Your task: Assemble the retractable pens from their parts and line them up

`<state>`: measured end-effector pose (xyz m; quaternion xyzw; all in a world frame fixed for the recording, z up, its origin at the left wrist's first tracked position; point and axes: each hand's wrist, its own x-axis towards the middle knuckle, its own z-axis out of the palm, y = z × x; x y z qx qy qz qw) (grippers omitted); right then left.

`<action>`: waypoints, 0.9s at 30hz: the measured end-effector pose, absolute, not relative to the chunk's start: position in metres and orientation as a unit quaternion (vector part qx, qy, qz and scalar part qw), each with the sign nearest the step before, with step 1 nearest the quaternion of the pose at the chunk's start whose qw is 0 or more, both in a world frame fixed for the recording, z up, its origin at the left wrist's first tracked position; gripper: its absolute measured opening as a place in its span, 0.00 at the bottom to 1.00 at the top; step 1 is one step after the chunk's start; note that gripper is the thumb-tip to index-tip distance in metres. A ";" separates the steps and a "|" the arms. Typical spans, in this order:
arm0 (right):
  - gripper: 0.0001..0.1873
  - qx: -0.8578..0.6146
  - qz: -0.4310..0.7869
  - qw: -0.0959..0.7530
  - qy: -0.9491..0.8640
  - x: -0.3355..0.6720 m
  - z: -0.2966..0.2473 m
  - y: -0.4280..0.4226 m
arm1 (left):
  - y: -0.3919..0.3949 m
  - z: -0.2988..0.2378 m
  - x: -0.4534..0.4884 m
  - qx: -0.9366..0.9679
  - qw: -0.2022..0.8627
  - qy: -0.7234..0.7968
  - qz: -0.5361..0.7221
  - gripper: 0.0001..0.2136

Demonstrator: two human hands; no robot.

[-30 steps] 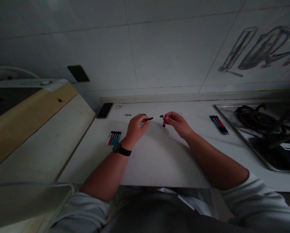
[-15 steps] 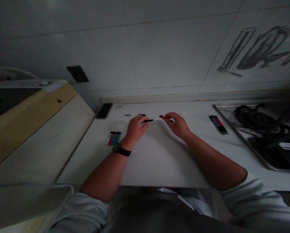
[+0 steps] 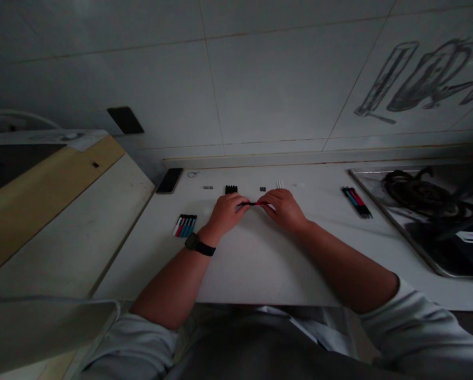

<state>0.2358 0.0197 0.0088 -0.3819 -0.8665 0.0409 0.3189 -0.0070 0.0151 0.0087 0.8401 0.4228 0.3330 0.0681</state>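
My left hand (image 3: 225, 212) and my right hand (image 3: 284, 209) meet low over the white counter (image 3: 260, 258), each pinching one end of a thin pen (image 3: 253, 203) that shows red and black between them. The pen lies level, left to right. A black watch (image 3: 199, 245) sits on my left wrist. A small row of black pen parts (image 3: 231, 189) lies just beyond my left hand.
A bundle of pens (image 3: 186, 225) lies left of my left hand, and another pen bundle (image 3: 356, 202) at the right near the gas stove (image 3: 426, 206). A phone (image 3: 170, 180) rests at the back left. Small dark bits (image 3: 208, 187) and white bits (image 3: 279, 184) sit near the wall.
My hands have come closer together and lower toward the counter. The white refill seen between them before is now hidden inside the red pen body.
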 end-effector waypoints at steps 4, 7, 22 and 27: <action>0.12 -0.370 0.045 0.322 -0.871 0.237 0.010 0.021 | 0.016 0.009 -0.007 0.841 0.090 0.425 0.324 0.06; 0.12 -0.362 0.049 0.327 -0.871 0.237 0.010 0.021 | 0.016 0.009 -0.006 0.843 0.106 0.424 0.315 0.07; 0.12 -0.370 0.083 0.349 -0.857 0.239 0.007 0.025 | 0.015 0.009 -0.012 0.822 0.131 0.421 0.361 0.08; 0.13 -0.370 0.074 0.338 -0.862 0.238 0.008 0.024 | 0.017 0.008 -0.011 0.833 0.136 0.414 0.339 0.09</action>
